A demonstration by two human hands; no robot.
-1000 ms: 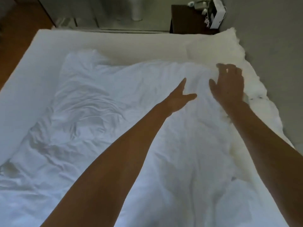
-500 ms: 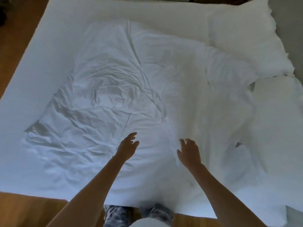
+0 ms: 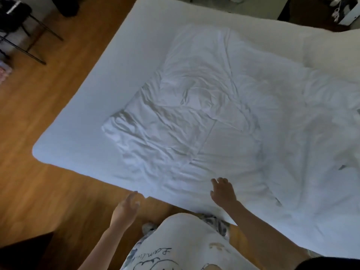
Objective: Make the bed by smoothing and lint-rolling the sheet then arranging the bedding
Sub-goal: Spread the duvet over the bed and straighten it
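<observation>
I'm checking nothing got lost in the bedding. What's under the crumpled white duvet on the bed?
Around the duvet the flat white sheet shows, so it lies on that. Anything beneath its folds is covered and cannot be seen.

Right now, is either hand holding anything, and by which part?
Nothing is held: the right hand rests open on the crumpled white duvet; the left hand is open, off the bed.

The near edge of the bed [image 3: 81, 158] lies open to reach from the wood floor [image 3: 48, 106], and the left strip of bare sheet [image 3: 116, 78] is flat, with nothing on it. A crumpled duvet [image 3: 204, 114] covers the middle and right, its raised wrinkles and folds lying across any sweep there. At far left a black metal chair [image 3: 23, 26] stands on the floor, well apart from the bed, and a dark nightstand [image 3: 303, 14] sits past the far edge.
</observation>
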